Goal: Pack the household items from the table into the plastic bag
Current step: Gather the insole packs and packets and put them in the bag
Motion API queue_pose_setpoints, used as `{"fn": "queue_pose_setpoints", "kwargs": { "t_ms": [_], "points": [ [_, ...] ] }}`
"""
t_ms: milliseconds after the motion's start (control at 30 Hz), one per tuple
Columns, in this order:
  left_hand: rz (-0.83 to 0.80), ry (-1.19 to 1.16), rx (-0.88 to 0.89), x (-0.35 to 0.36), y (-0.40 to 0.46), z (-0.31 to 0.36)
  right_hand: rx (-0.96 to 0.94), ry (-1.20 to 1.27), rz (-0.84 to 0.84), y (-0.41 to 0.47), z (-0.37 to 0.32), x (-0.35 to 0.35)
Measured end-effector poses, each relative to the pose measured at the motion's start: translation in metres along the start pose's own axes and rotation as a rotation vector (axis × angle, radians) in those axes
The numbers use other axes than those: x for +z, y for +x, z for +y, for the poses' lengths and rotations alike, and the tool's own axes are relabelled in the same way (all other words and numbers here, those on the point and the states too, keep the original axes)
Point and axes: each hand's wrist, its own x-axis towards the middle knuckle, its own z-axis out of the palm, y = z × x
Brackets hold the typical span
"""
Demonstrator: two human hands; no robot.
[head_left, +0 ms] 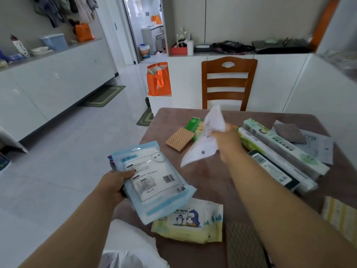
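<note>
The brown table [212, 180] fills the lower right of your view, and everything else sits in relation to it. Behind its far edge stands a wooden chair [229, 82]; on the floor off the far left corner is an orange bag [158, 80]. At the near left corner, below the table edge, the white plastic bag [127, 246] bunches up against you. Along the right side of the table lie long boxes of wrap [284, 149], side by side. Near the front edge rests a pack of baby wipes [190, 221] with penguins on it. Your left hand [114, 183] grips a blue-and-white pouch [154, 180] by its left edge, holding it tilted over the near left corner, above the wipes. Your right hand [228, 141] is clenched around a white packet [204, 144], blurred, lifted over the middle of the table. Just left of it an orange sponge [180, 139] lies on the table.
</note>
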Motion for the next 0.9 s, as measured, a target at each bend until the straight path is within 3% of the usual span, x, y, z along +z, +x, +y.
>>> {"fn": "queue_pose_setpoints", "kwargs": {
  "t_ms": [133,200,333,433,500,567,667,833,900],
  "points": [
    [-0.094,-0.014,0.021,0.045,-0.013,-0.004,0.168,0.466,-0.218,-0.019,-0.041,-0.039],
    [-0.169,-0.043,0.019,0.067,-0.020,-0.006,0.260,0.366,-0.289,-0.026,-0.028,-0.042],
    [-0.176,-0.144,-0.045,0.099,-0.030,-0.011,0.374,0.144,-0.241,-0.033,0.014,-0.042],
    [-0.241,-0.190,-0.066,0.118,-0.043,-0.005,0.332,0.092,-0.261,-0.035,0.023,-0.046],
    [-0.363,-0.182,-0.046,0.129,-0.049,0.000,0.192,-0.099,-0.285,-0.035,0.023,-0.046],
    [-0.357,-0.058,0.007,0.135,-0.053,0.000,0.089,-0.251,-0.303,-0.033,0.021,-0.045],
    [-0.334,0.032,-0.066,0.137,-0.038,-0.011,0.101,-0.301,-0.330,-0.011,0.023,-0.044],
    [-0.377,-0.032,-0.136,0.139,-0.016,-0.020,0.236,-0.290,-0.001,0.065,0.023,-0.048],
    [-0.372,-0.051,-0.164,0.141,-0.006,-0.026,0.325,-0.369,0.054,0.085,0.020,-0.046]
  ]
}}
